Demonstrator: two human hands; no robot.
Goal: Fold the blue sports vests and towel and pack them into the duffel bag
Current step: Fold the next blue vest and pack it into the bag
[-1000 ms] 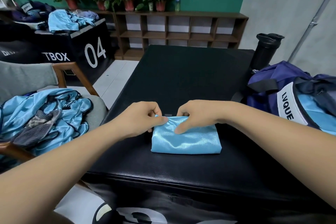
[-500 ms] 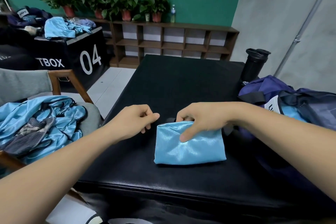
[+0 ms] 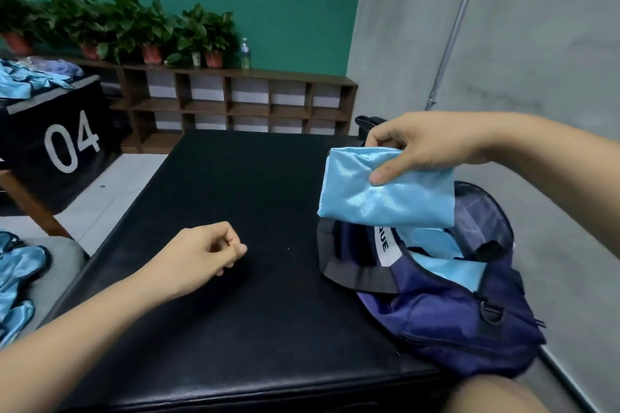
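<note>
My right hand [image 3: 423,145] grips the top edge of a folded light-blue vest [image 3: 385,193] and holds it in the air over the open mouth of the navy duffel bag [image 3: 446,308]. Folded light-blue cloth [image 3: 443,260] lies inside the bag. The bag sits on the right edge of the black padded table [image 3: 251,228]. My left hand [image 3: 201,253] hovers low over the table's middle, fingers loosely curled, holding nothing. More unfolded blue vests [image 3: 16,278] lie on a chair at the far left.
A black box marked 04 [image 3: 60,144] stands at the left with blue cloth [image 3: 30,82] on top. A wooden shelf unit [image 3: 235,107] with potted plants [image 3: 144,30] lines the green back wall. A grey wall rises to the right.
My right hand lifted the folded vest off the table and carried it right, over the bag. My left hand let go and drew back left. The view turned right.
</note>
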